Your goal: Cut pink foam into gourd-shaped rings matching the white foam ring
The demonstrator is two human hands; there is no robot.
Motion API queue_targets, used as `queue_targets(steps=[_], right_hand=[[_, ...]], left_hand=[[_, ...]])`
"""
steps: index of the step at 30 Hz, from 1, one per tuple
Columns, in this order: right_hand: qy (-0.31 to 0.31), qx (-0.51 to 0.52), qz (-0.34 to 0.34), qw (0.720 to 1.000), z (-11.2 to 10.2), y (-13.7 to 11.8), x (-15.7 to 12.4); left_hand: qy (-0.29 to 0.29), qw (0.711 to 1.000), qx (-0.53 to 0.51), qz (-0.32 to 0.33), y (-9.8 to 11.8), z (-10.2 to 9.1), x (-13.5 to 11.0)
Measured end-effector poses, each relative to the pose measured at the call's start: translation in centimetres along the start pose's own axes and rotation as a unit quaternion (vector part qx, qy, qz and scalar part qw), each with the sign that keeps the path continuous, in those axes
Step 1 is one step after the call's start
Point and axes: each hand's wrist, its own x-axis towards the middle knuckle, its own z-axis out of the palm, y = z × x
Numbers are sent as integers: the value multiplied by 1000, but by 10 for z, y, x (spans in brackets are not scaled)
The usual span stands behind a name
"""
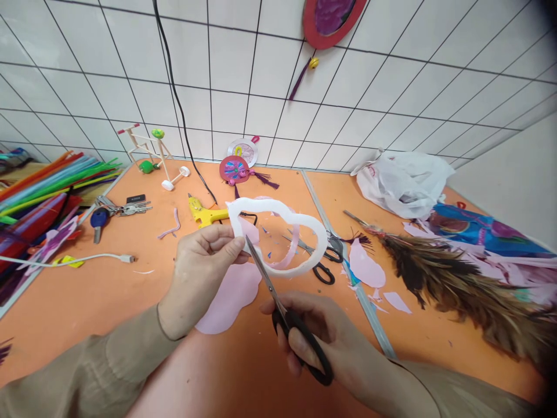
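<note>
Between thumb and fingers, my left hand (204, 261) pinches the left side of a white cut-out frame (319, 235) with a wavy outline and an open middle. My right hand (322, 331) is wrapped round the black handles of a pair of scissors (270, 287). The blade tips touch or overlap the frame's lower left edge, close to my left thumb; whether they cut into it I cannot tell. Below the frame lies a pink cut-out sheet (230, 299). A pink ring-like strip shows behind the frame, and a second pair of scissors (324, 273) lies beyond it.
A yellow glue gun (204, 213) lies behind my left hand. Keys (126, 208), a white cable (96, 259) and coloured pipe cleaners (56, 180) are at left. At right are brown feathers (452, 284), pink scraps (366, 264) and a white plastic bag (402, 183).
</note>
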Motion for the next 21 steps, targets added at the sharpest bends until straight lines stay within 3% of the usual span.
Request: queue_targets(steps=[21], right_hand=[[-9, -13, 25, 1000, -5, 4, -2]], left_hand=[[3, 1000, -1, -3, 0, 0, 1]])
